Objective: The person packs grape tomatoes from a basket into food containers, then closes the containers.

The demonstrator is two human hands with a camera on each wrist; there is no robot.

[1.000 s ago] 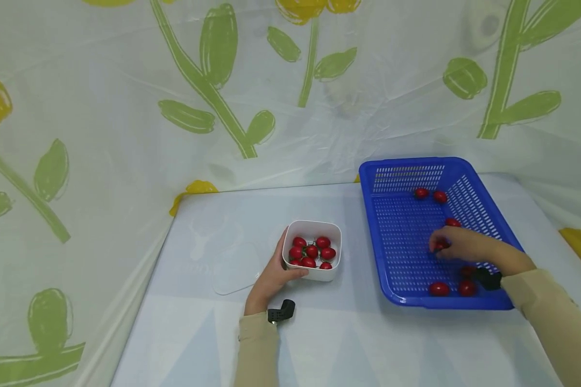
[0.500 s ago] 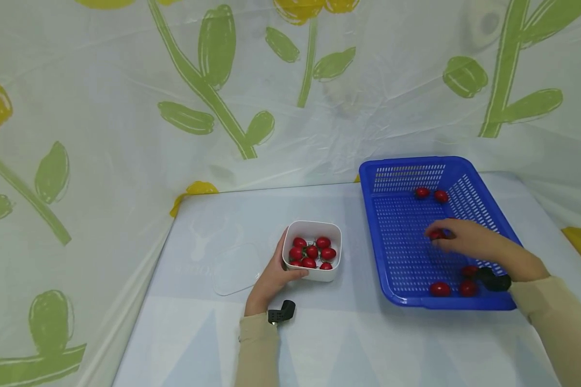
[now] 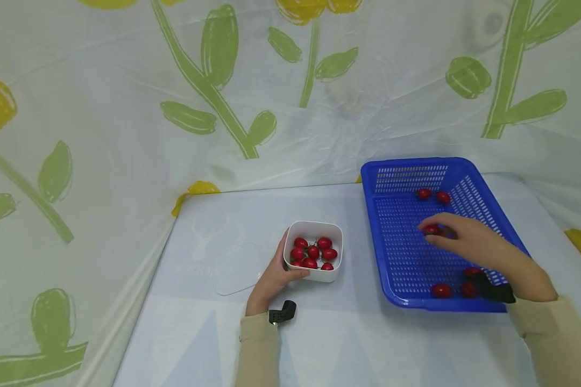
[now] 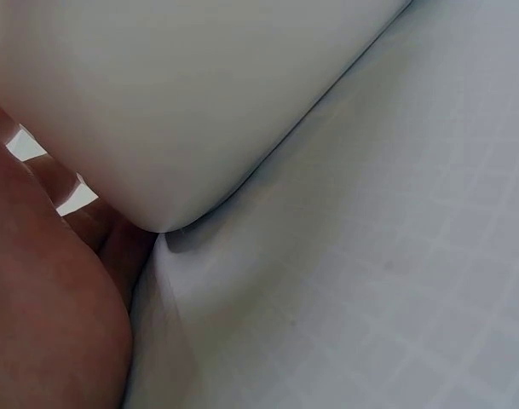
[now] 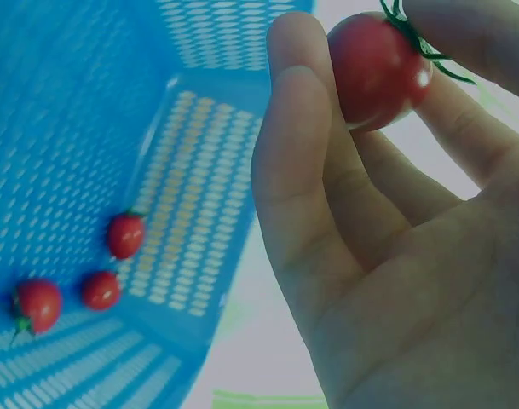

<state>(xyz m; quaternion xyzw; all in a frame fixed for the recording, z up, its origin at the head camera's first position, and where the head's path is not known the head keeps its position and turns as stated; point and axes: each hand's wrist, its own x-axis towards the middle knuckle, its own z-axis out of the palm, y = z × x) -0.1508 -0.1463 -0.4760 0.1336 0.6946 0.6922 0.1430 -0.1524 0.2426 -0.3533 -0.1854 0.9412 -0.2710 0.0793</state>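
Note:
My left hand [image 3: 273,279] grips a small white square container [image 3: 319,276] on the table, thumb over its near rim and fingers along its left side. Several red cherry tomatoes [image 3: 310,263] lie inside. In the left wrist view the container's smooth wall [image 4: 199,111] fills the upper left beside the palm. Over the blue basket [image 3: 375,236], my right hand [image 3: 469,244] pinches a cherry tomato [image 5: 374,77] by fingertips and thumb; its green stem shows in the right wrist view. More cherry tomatoes [image 3: 441,291] sit in the basket, some partly hidden by the right wrist camera.
A flat, see-through lid [image 3: 237,269] lies on the table left of the container. Two tomatoes [image 3: 423,193] rest near the basket's back wall. A patterned curtain [image 3: 126,134] hangs behind the table. Each wrist carries a small black camera [image 3: 283,313].
The right hand has risen from the basket floor with the tomato and shifted slightly left. The left hand and the container have stayed in place.

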